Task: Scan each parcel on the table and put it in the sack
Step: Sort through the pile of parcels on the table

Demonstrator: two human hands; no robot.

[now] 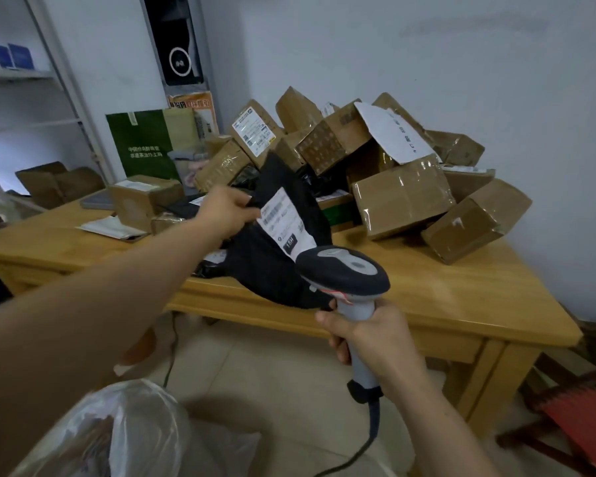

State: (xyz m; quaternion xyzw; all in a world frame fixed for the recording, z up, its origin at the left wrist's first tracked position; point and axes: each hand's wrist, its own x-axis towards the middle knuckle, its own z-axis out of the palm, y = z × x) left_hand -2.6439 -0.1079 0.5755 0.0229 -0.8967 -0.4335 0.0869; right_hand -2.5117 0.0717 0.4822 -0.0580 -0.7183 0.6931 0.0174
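Left hand [226, 210] pinches a black parcel [272, 256] above the table [461, 287] edge; right hand [369, 333] grips the scanner [344, 270] at its label [284, 220]; sack [117, 435] below left.

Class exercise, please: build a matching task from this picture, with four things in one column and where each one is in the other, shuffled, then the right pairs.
1 black parcel
2 scanner
3 clear sack
4 green bag

A in the right hand
B on the floor, near left
C upright by the wall
D in the left hand

Pairs: 1-D, 2-A, 3-B, 4-C
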